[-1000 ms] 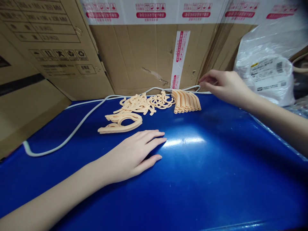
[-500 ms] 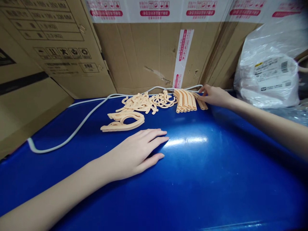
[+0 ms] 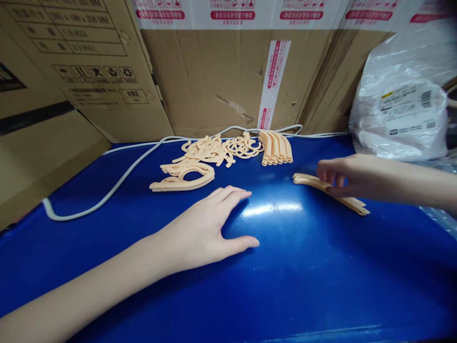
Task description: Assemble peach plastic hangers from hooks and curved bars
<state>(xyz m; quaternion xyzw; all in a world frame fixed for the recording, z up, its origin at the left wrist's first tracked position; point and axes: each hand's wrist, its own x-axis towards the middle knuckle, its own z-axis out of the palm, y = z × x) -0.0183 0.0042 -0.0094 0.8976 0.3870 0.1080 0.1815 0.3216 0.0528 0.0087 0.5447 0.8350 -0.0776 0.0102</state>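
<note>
My right hand [image 3: 341,176] is closed on a long curved peach plastic piece [image 3: 310,181], held just above the blue table [image 3: 285,267] at the right. My left hand [image 3: 210,228] lies flat and open on the blue surface near the middle, holding nothing. Farther back stands a neat row of the same curved pieces [image 3: 275,147]. A loose pile of peach hooks and rings [image 3: 217,150] lies to its left. In front of that pile lies an assembled peach hanger part [image 3: 183,180].
A white cable [image 3: 117,178] runs along the table's back and left. Cardboard boxes [image 3: 214,76] wall off the back and the left side. A white plastic bag [image 3: 400,109] with a label sits at the back right.
My right hand reached to the row of curved pieces, took one, and drew it back toward me to the right. My left thumb has spread slightly.
</note>
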